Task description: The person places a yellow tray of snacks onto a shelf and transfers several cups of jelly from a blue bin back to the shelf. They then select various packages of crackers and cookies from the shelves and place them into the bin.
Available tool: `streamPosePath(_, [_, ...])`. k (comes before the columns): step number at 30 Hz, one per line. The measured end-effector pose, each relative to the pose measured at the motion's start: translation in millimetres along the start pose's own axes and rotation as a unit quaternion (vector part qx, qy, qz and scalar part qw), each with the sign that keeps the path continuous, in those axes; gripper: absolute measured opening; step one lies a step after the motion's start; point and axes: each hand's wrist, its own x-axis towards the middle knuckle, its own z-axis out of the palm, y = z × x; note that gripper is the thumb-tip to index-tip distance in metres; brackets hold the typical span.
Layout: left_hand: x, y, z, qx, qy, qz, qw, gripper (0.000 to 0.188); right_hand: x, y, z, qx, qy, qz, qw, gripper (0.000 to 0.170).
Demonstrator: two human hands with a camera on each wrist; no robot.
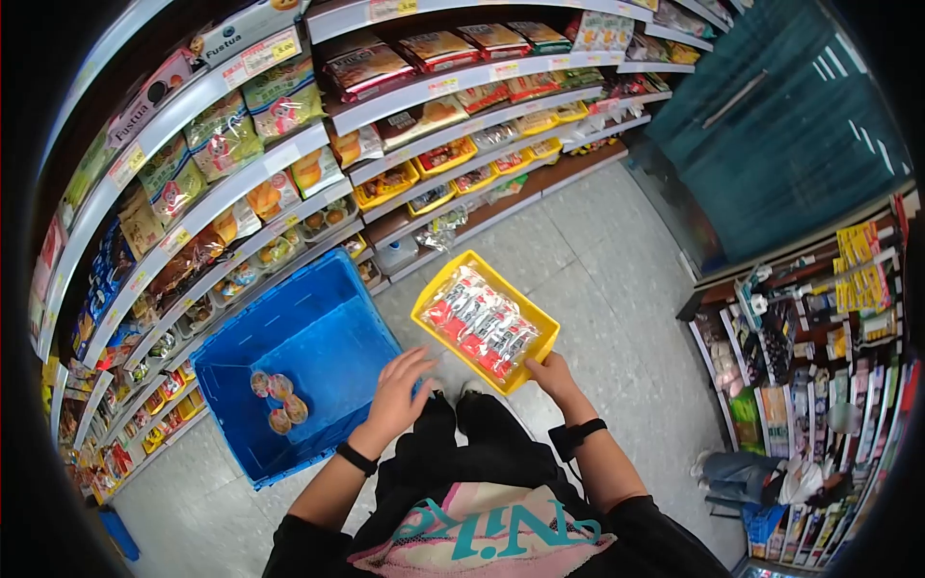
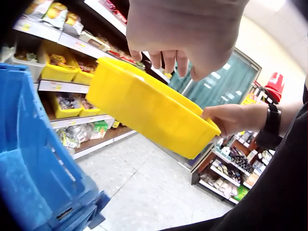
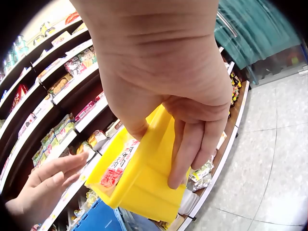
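A yellow plastic bin [image 1: 546, 332] filled with red-and-white snack packets [image 1: 482, 323] is held in the air by my right hand [image 1: 552, 376]. In the right wrist view the thumb lies inside the bin's wall [image 3: 151, 163] and the fingers curl down its outer side. My left hand [image 1: 397, 390] hovers with spread fingers between the yellow bin and a large blue crate [image 1: 337, 323], holding nothing. Several small round packaged cups [image 1: 279, 387] lie on the crate's bottom, towards its near left part.
Shelves of packaged snacks [image 1: 424, 91] curve along the left and front, with more yellow bins [image 1: 445, 154] on the lower levels. A dark teal curtained door [image 1: 771, 125] stands at the far right. Another person [image 1: 780, 479] is near the right-hand shelves [image 1: 809, 405]. Grey floor tiles [image 1: 617, 279] lie below.
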Motion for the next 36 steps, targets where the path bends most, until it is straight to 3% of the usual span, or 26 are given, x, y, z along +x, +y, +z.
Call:
streamPosePath(3, [-22.4,-29.8,-1.2,-0.014,0.057,-0.076,0.995,0.03,29.7,1.3,2.0,-0.017,0.013,0.019,1.0,0.035])
streamPosePath(10, [-72.0,-64.5,22.6,-0.005,0.081,-0.214,0.973,0.031,109.5,4.2,22.8,0.074,-0.011,0.022,0.997,0.038])
streamPosePath(13, [-82.6,-72.2,35.1,0.013,0.031,-0.27,0.962,0.034,153.5,6.8,42.0,0.058,-0.042,0.05,0.996,0.039])
streamPosePath(15, [-93.5,-80.8,44.2,0.017,0.005,-0.283,0.959,0.038,179.8,10.1,58.1,-0.043,-0.065,0.052,0.996,0.043])
streamPosePath(19, [-109.1,-86.6,53.9,0.013,-0.065,-0.36,0.931,0.04,214.7,-16.5,86.1,-0.107,-0.093,0.057,0.988,0.044])
streamPosePath(23, [-99.5,-71.1,52.3,0.036,-0.074,-0.376,0.923,0.039,242.7,-57.0,113.4,-0.107,-0.121,0.091,0.983,0.039])
streamPosePath(30, [-98.5,-57.8,65.0,0.062,-0.014,-0.416,0.907,0.038,300.1,-51.1,192.0,0.011,-0.068,0.083,0.994,0.038])
streamPosePath(34, [-100.5,-53.5,72.1,0.068,0.007,-0.445,0.893,0.04,331.2,-52.2,222.5,-0.004,-0.056,0.118,0.991,0.038])
streamPosePath(36, [-102.2,-52.3,75.9,0.072,0.011,-0.449,0.891,0.041,344.6,-53.5,235.6,0.06,-0.039,0.139,0.988,0.04])
